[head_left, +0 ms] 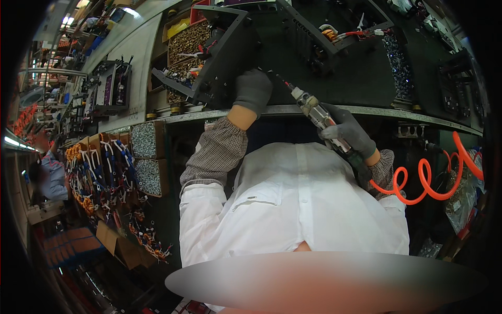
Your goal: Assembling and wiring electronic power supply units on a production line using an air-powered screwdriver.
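My right hand (349, 130), in a grey glove, is wrapped round a silver air screwdriver (319, 114) with a coiled orange hose (418, 194). The screwdriver's thin bit points up and left, toward my left hand (253, 90). That hand, gloved in grey too, is closed at the front of the bench with its fingers curled; what they hold, if anything, is too small to make out. Just left of it stands a black metal frame (222, 57), tilted, with small holes along its side. A second black bracket (308, 39) stands farther back to the right, with orange and red wires beside it.
Trays of brass-coloured screws (188, 42) lie behind the left frame. Small silver-blue screws (400, 68) fill a strip at right. Boxes of silver fasteners (146, 140) and hanging wire bundles (102, 162) are at my left. Another person (52, 175) sits far left.
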